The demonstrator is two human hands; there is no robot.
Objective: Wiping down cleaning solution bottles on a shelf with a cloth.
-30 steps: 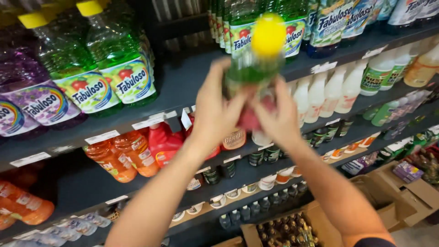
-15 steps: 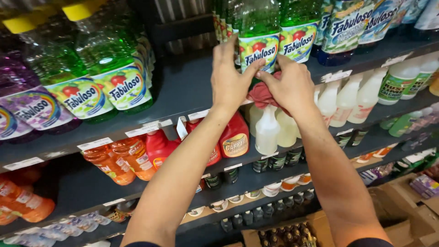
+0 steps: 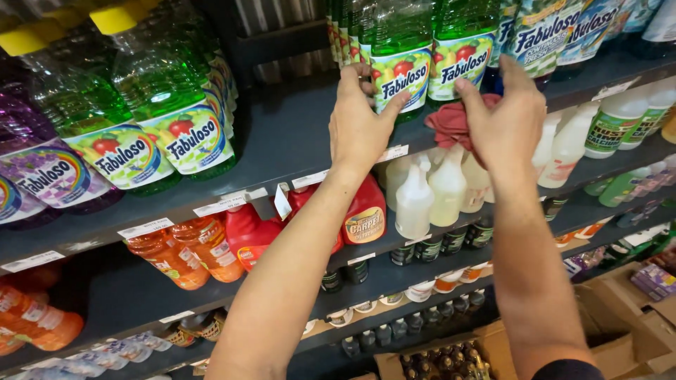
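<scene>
My left hand [image 3: 360, 119] grips the base of a green cleaner bottle [image 3: 396, 49] standing on the top dark shelf [image 3: 296, 141], thumb across its label. My right hand [image 3: 503, 116] reaches up beside it, its fingers closed around a crumpled red cloth [image 3: 451, 121], with the fingertips near a second green bottle [image 3: 461, 42]. Both forearms stretch up from the bottom of the view.
Large green bottles with yellow caps [image 3: 162, 105] and purple bottles [image 3: 35, 169] stand at the left. Below are orange bottles [image 3: 183, 250], red jugs [image 3: 362, 211] and white spray bottles [image 3: 429, 190]. Open cardboard boxes [image 3: 634, 309] sit at the lower right.
The green bottle with the yellow cap, held in front of the shelves a second ago, now stands on the top shelf. Both hands have risen with it and stay at its base.
</scene>
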